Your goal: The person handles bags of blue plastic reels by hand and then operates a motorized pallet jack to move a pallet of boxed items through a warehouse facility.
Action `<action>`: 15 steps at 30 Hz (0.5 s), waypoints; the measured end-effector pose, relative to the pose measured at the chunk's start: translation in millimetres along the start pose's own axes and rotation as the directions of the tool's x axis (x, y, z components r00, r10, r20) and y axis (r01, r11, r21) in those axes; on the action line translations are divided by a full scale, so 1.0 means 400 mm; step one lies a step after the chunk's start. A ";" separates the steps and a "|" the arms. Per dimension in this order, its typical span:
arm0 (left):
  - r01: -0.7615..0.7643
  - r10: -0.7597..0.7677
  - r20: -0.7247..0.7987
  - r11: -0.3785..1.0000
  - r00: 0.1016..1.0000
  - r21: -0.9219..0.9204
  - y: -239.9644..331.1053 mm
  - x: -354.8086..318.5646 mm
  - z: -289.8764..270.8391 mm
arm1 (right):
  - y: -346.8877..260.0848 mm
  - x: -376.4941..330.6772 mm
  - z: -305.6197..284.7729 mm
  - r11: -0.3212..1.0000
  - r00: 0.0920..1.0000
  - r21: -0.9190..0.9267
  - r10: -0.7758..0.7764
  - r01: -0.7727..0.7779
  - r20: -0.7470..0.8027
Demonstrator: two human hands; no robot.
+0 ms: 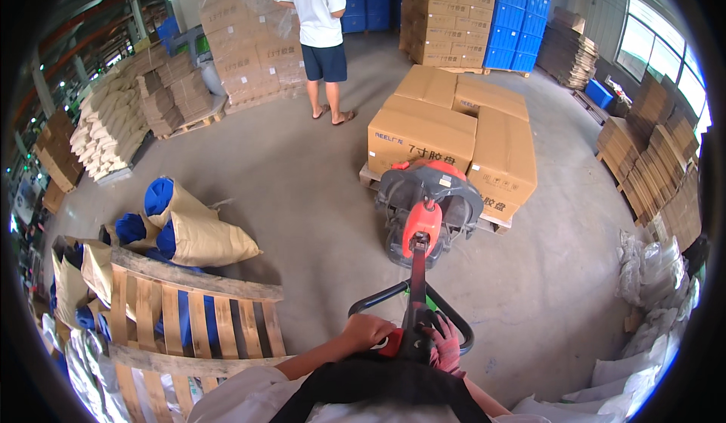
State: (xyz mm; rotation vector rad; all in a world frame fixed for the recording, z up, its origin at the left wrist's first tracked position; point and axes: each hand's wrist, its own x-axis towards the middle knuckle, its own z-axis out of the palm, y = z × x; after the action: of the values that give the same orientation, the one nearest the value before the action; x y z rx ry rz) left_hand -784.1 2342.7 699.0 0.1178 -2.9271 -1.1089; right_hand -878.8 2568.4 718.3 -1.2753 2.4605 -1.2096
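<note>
A red and black pallet truck (431, 215) stands in front of me, its tiller handle (415, 313) running down toward my body. My left hand (368, 332), bare, is closed at the left side of the handle head, beside a red part. In a pink glove, my right hand (445, 345) has its fingers wrapped round the right side of the same handle head. Beyond the truck, large brown cartons (421, 130) sit in one layer on a wooden pallet (369, 177). The forks are hidden under the load.
Wooden pallets (197, 279) and paper sacks with blue tops (208, 238) lie at left. A person (321, 15) in a white shirt stands ahead, near stacked cartons (246, 45). Blue crates (510, 26) rise behind. Flattened cardboard (658, 158) and plastic-wrapped bundles (650, 272) line the right.
</note>
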 end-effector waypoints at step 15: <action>0.111 -0.117 -0.134 0.993 0.984 -0.048 -0.019 0.099 -0.077 | 0.098 0.156 -0.205 0.966 0.857 0.181 0.066 -0.183 0.511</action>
State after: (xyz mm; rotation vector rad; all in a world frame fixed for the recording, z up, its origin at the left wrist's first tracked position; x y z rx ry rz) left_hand -822.0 2313.6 716.5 0.3507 -2.8057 -1.1248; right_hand -978.9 2584.8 761.3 -1.1635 1.9381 -0.9379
